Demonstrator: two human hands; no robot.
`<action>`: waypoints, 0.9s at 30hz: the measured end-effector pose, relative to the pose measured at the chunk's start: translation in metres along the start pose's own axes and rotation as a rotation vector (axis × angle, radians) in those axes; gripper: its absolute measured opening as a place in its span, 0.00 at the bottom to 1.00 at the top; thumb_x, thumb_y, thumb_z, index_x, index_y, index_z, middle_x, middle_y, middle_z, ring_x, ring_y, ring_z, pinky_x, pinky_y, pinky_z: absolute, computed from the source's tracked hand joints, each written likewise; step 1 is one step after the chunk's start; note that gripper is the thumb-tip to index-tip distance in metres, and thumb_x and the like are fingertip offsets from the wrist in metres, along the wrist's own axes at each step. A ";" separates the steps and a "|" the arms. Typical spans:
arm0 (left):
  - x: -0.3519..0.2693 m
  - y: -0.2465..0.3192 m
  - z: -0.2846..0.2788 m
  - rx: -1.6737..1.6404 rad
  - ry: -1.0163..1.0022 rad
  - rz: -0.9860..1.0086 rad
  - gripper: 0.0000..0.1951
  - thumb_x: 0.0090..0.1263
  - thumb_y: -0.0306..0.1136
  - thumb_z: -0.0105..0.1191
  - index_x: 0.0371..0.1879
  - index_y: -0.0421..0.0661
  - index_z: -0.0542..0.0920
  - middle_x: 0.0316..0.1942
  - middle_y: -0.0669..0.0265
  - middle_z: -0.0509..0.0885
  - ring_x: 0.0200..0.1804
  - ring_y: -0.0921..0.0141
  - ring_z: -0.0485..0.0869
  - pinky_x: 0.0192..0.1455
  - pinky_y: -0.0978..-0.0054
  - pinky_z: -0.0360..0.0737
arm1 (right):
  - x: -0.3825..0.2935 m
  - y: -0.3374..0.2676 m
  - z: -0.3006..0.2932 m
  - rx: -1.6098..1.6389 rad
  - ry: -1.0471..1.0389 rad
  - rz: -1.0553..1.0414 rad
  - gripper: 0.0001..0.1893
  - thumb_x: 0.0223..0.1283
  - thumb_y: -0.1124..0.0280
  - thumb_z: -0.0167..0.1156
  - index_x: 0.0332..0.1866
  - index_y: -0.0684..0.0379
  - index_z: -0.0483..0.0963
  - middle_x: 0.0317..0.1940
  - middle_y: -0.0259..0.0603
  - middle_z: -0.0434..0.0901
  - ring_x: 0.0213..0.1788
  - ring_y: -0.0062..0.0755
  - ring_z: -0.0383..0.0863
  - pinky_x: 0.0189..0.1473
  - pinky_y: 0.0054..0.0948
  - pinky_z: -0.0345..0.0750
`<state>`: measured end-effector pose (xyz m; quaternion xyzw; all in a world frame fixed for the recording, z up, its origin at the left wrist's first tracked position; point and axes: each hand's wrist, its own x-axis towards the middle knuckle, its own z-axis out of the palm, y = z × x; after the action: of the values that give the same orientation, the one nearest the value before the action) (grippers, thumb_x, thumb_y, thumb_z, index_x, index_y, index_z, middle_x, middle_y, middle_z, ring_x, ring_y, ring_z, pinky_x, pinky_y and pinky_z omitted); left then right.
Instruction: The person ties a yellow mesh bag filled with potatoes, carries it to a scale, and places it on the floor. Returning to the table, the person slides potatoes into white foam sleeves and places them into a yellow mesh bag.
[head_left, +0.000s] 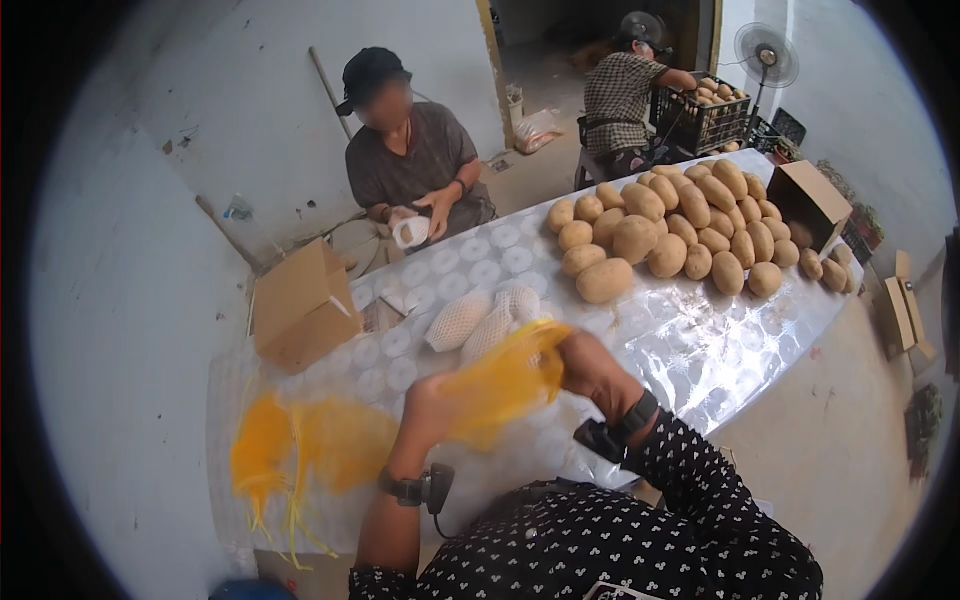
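Note:
Between my two hands a yellow mesh bag (504, 386) is stretched, blurred by motion. My left hand (429, 411) grips its left side, and my right hand (589, 361) grips the upper right end. Just beyond the bag lie several potatoes in white foam net sleeves (459, 321). More yellow mesh bags (262, 442) with loose drawstrings lie on the table to the left. A large heap of bare potatoes (634, 238) covers the far right part of the table (420, 292), which has a shiny patterned plastic cover.
Across the table a co-worker holds a white foam sleeve (412, 232). A cardboard box (304, 307) stands at the left, another (814, 199) lies at the right end. Behind, a second person sits by a black crate (705, 120) of potatoes, near a standing fan (766, 57).

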<state>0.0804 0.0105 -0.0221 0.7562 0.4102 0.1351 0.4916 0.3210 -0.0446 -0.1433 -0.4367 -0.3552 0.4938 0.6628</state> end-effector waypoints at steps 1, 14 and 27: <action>-0.010 -0.027 -0.015 -0.011 0.049 -0.034 0.08 0.65 0.26 0.51 0.42 0.41 0.78 0.35 0.70 0.80 0.34 0.80 0.77 0.36 0.81 0.75 | -0.025 -0.060 0.058 0.278 -0.017 0.363 0.12 0.65 0.72 0.47 0.49 0.64 0.72 0.34 0.36 0.78 0.35 0.32 0.79 0.39 0.30 0.78; -0.022 0.000 0.025 -0.544 -0.155 0.062 0.13 0.65 0.25 0.51 0.48 0.41 0.76 0.35 0.68 0.80 0.35 0.77 0.78 0.36 0.77 0.77 | -0.016 -0.022 -0.010 -0.291 0.099 -0.002 0.07 0.59 0.77 0.52 0.39 0.64 0.75 0.33 0.39 0.79 0.30 0.28 0.79 0.31 0.28 0.77; -0.003 -0.053 0.011 -1.461 -0.247 0.000 0.10 0.69 0.27 0.47 0.48 0.41 0.74 0.30 0.70 0.79 0.30 0.74 0.79 0.34 0.79 0.77 | -0.054 -0.021 0.016 -0.769 0.035 0.119 0.10 0.50 0.72 0.58 0.38 0.63 0.78 0.29 0.44 0.82 0.26 0.35 0.80 0.32 0.31 0.76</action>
<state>0.0590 0.0106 -0.0717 0.2460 0.1573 0.2877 0.9121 0.2996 -0.0956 -0.1200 -0.6816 -0.4770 0.3548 0.4267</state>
